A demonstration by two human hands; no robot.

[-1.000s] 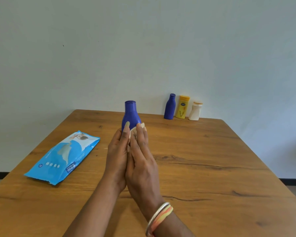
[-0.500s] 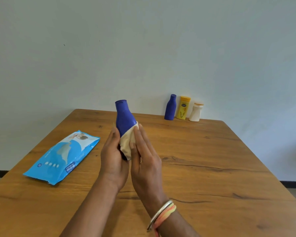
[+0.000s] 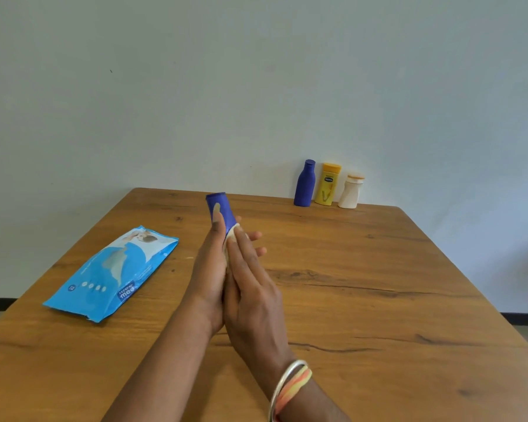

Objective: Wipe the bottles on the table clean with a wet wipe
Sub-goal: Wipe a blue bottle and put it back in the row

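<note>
Left hand (image 3: 209, 269) grip wraps blue bottle (image 3: 220, 210), held above tabletop (image 3: 363, 284) to steady it; right hand (image 3: 250, 287), fingers straight, presses wet wipe (image 3: 231, 236) against bottle side for rubbing; three more bottles (image 3: 328, 185) wait at far edge; wipe pack (image 3: 110, 272) lies left

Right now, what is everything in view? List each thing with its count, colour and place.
held bottle: 1, dark blue, between both hands above mid-table
wet wipe: 1, whitish, pressed against the held bottle
standing bottles: 3, dark blue, yellow, white, far edge by the wall
wipes pack: 1, light blue, flat on the table's left
table: 1, brown wood
bangles: silver and orange, right wrist
hands: left holds the bottle; right presses the wipe
</note>
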